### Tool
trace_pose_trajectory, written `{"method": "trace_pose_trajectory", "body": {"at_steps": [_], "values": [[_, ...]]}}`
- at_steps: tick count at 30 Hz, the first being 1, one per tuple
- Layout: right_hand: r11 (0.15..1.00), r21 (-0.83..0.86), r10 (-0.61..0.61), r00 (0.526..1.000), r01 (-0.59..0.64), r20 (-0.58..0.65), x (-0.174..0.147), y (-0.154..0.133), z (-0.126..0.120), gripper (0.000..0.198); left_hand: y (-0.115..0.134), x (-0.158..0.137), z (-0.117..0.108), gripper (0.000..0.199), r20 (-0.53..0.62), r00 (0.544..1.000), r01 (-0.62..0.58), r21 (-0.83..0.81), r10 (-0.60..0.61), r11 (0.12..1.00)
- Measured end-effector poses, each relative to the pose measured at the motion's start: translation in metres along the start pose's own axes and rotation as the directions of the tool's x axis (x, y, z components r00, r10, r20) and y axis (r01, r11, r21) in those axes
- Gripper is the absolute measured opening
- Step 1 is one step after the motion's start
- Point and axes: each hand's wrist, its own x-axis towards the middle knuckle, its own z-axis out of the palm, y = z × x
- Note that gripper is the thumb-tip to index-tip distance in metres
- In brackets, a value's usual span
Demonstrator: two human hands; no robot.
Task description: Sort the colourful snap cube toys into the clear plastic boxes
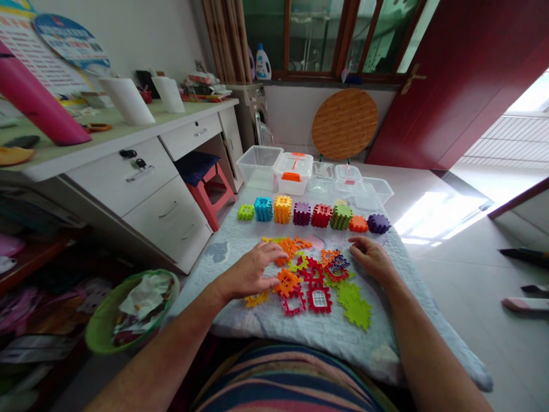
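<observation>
Flat interlocking plastic tiles with notched edges lie in a loose heap on the cloth-covered table [240,312]. My left hand [255,268] reaches over the heap's left side, thumb and fingers spread apart. Its fingertips touch the orange tiles [288,247], and its thumb is at the edge of an orange window tile [287,282]. My right hand [372,257] rests at the heap's right, fingers loosely curled, with nothing visible in them. Between the hands lie red tiles [312,270] and a purple tile [341,262]. A red window tile [319,298] and green tiles [355,306] lie nearer me.
Behind the heap runs a row of tile stacks sorted by colour, including a blue stack [263,210] and a purple stack [379,224]. Clear plastic boxes [259,166] line the far edge. A green waste basket [100,337] and a desk [124,189] stand left.
</observation>
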Motion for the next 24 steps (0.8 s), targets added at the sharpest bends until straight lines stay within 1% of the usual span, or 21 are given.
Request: {"method": "trace_pose_trajectory", "body": {"at_steps": [2,4,7,10,13,15,17,19,21,24], "values": [[1.0,0.002,-0.001,1.0,0.001,0.005,0.0,0.0,0.0,0.033,0.004,-0.001,0.001,0.052,0.109,0.993,-0.054,0.01,0.053,0.998],[1.0,0.006,0.003,1.0,-0.003,0.008,0.0,0.002,0.001,0.034,0.004,0.0,0.005,0.058,0.159,0.984,-0.077,0.015,0.074,0.997],[1.0,0.001,0.006,1.0,-0.006,0.001,0.0,0.003,0.001,0.034,0.004,0.005,0.011,0.064,0.176,0.981,-0.085,0.006,0.082,0.996],[1.0,-0.007,0.007,1.0,-0.007,-0.001,0.0,0.003,0.002,0.034,0.004,0.007,0.012,0.061,0.159,0.985,-0.068,0.021,0.064,0.997],[1.0,0.002,0.006,1.0,-0.006,0.002,0.0,0.002,0.001,0.034,0.002,0.008,0.008,0.053,0.075,0.997,-0.027,0.058,0.022,0.998],[1.0,0.008,0.004,1.0,-0.004,-0.001,0.0,0.0,0.001,0.034,-0.002,0.009,0.005,0.048,-0.031,0.999,0.034,0.077,-0.031,0.996],[1.0,0.005,0.003,1.0,-0.003,-0.007,0.0,-0.001,0.0,0.033,-0.006,0.011,0.003,0.045,-0.161,0.981,0.128,0.098,-0.111,0.987],[1.0,0.006,0.002,1.0,-0.002,-0.012,0.0,-0.001,0.0,0.033,-0.009,0.014,0.004,0.047,-0.258,0.949,0.224,0.135,-0.184,0.965],[1.0,0.017,-0.001,1.0,0.001,-0.01,0.0,-0.001,0.001,0.033,-0.01,0.018,0.009,0.048,-0.305,0.926,0.289,0.2,-0.221,0.936],[1.0,0.02,-0.004,1.0,0.004,-0.004,0.0,0.001,0.001,0.033,-0.008,0.022,0.017,0.051,-0.294,0.921,0.345,0.305,-0.257,0.888]]}}
